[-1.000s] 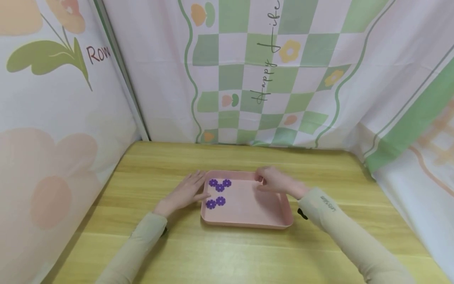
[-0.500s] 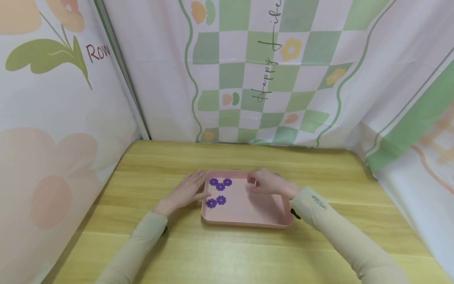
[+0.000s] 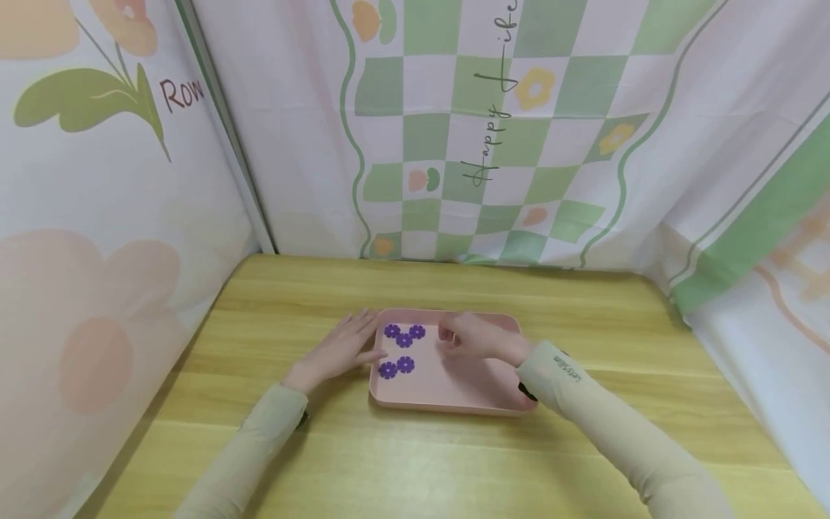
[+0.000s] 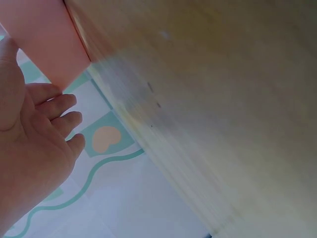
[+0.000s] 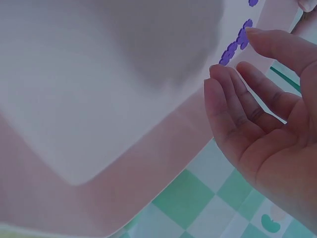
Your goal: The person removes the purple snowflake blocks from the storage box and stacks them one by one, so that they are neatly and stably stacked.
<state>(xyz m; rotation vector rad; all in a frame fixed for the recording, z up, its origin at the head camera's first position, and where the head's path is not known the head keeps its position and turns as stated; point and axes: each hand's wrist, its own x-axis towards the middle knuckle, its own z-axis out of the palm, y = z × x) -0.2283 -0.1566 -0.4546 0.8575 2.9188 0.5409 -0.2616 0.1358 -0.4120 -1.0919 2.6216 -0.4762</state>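
A shallow pink tray (image 3: 467, 389) holds several purple flower-shaped pieces at its left end. Three of them touch in a V-shaped cluster (image 3: 405, 340) near the back left corner; a pair (image 3: 405, 365) lies in front. My left hand (image 3: 340, 347) is spread along the tray's left side, with its fingers at the outer wall and the thumb over the rim. Over the tray, to the right of the cluster, hovers my right hand (image 3: 478, 336). In the right wrist view its fingers (image 5: 218, 99) bend loosely, thumb apart, with nothing between them.
The tray stands on a wood-grain table (image 3: 415, 468). Behind it hangs a green-and-white checked curtain (image 3: 476, 137) with lettering. A pale printed cloth (image 3: 97, 216) walls the left side, and another cloth (image 3: 765, 324) hangs on the right.
My right hand has moved left across the tray, towards the purple cluster. The left hand, the tray and the flower pieces have stayed in place.
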